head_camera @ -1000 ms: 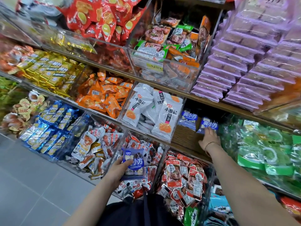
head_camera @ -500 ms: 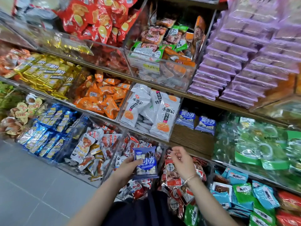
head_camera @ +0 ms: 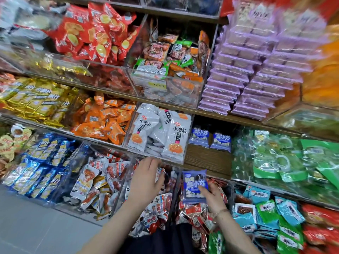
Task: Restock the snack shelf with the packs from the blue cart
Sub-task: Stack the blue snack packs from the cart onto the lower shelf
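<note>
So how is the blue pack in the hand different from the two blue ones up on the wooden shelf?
The held blue pack is pinched in the right hand, low over the red snacks. The two shelf packs stand untouched on the wooden shelf, side by side. They share the same blue wrapper and white lettering.

Two blue packs (head_camera: 199, 138) on wooden shelf (head_camera: 205, 160)
</note>
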